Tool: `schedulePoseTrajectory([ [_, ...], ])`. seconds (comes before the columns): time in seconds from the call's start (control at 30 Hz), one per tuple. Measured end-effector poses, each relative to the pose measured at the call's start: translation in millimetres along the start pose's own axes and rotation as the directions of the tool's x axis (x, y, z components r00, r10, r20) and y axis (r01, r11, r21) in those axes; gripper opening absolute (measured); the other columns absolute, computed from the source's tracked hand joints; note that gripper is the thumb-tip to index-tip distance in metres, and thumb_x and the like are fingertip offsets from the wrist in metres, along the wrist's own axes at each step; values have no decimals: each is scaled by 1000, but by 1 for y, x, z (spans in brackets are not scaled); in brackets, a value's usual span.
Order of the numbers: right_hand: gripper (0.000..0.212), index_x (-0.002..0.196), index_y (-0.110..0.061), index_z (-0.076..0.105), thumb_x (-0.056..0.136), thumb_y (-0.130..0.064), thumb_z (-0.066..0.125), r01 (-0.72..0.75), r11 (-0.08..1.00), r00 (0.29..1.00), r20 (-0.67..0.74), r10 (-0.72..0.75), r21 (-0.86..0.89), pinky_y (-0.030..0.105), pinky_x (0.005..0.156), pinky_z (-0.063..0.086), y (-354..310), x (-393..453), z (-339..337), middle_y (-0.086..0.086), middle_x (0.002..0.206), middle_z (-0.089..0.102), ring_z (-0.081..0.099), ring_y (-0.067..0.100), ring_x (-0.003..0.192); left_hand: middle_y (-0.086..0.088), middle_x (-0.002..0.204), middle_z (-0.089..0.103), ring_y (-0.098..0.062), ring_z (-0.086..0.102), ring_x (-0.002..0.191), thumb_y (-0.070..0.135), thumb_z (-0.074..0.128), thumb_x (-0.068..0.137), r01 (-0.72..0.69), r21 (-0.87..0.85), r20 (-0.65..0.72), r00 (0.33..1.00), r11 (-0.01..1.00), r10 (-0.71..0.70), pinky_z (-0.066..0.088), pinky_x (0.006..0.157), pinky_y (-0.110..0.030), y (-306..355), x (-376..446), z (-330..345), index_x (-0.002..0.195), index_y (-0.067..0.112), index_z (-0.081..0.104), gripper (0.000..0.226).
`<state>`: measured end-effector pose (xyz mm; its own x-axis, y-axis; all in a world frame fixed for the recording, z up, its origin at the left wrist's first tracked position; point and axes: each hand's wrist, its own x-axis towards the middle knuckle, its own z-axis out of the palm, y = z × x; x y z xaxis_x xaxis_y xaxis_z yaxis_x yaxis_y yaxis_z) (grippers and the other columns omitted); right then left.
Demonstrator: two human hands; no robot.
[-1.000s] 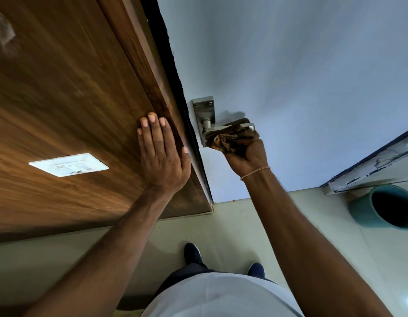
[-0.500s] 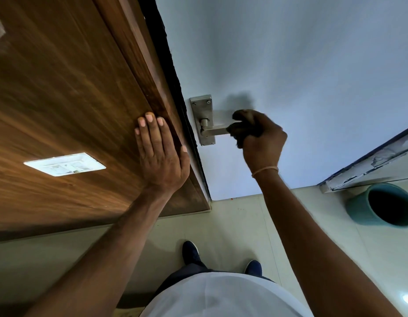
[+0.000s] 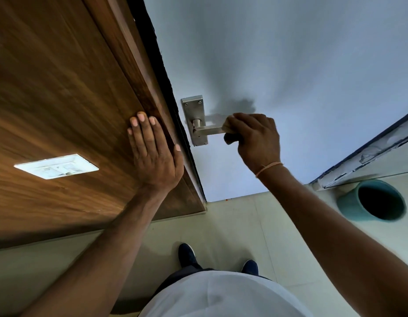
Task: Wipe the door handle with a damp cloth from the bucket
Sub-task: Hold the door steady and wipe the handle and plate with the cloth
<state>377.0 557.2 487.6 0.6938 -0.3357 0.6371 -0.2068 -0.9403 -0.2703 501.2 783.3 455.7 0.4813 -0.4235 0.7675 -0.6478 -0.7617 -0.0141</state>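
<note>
A steel lever door handle on its backplate sticks out of the pale blue door. My right hand is closed around the lever's free end; only a dark scrap of the cloth shows under my fingers, the rest is hidden in my fist. My left hand lies flat, fingers apart, on the brown wooden panel next to the door edge. The teal bucket stands on the floor at the right, away from both hands.
A white switch plate is set in the wooden panel left of my left hand. My two dark shoes stand on the pale tiled floor. A worn white frame strip runs above the bucket.
My right hand slid along the lever from near the backplate out to its free end and turned over it. The brown cloth, plain to see a second ago, is now mostly hidden. My left hand stayed put.
</note>
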Motion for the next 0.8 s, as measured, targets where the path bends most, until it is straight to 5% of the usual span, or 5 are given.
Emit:
schedulePoseTrajectory([
  [0.17,20,112,-18,81,93,-20,78,136,986,989,-74,-129,97,40,78,48,-39,4,1,2,114,77,63,34,90,-35,166,28,-49,21,158,32,50,103,4,-21,12,1000,1000,-4,19,133,-58,0,0,-5,165,-7,11,82],
  [0.33,44,100,-14,81,112,-15,38,388,913,920,10,-393,128,41,77,49,-59,-2,35,9,116,75,62,34,95,-32,170,22,-47,17,160,30,51,103,-11,-46,48,999,999,14,17,134,-56,-4,0,-11,165,-4,7,83],
  [0.43,28,96,-13,81,100,-10,53,445,888,893,22,-450,114,39,74,48,-43,-2,39,10,108,75,59,33,94,-31,170,23,-46,19,160,31,50,104,-2,-37,48,999,999,4,19,133,-56,-2,-1,-13,166,-3,9,82],
  [0.63,40,84,-18,79,110,-15,49,345,931,939,-37,-343,121,40,69,50,1,-4,28,3,105,78,66,34,84,-34,169,24,-49,20,160,33,44,106,27,-36,51,998,999,-25,20,133,-59,5,0,-13,165,-7,12,78],
  [0.8,6,85,-17,79,91,-15,80,133,984,988,-91,-122,121,40,70,51,36,-8,8,-1,104,77,63,31,88,-37,168,24,-52,20,159,27,55,102,62,-25,49,997,998,-60,20,132,-62,12,3,-12,163,-12,16,82],
])
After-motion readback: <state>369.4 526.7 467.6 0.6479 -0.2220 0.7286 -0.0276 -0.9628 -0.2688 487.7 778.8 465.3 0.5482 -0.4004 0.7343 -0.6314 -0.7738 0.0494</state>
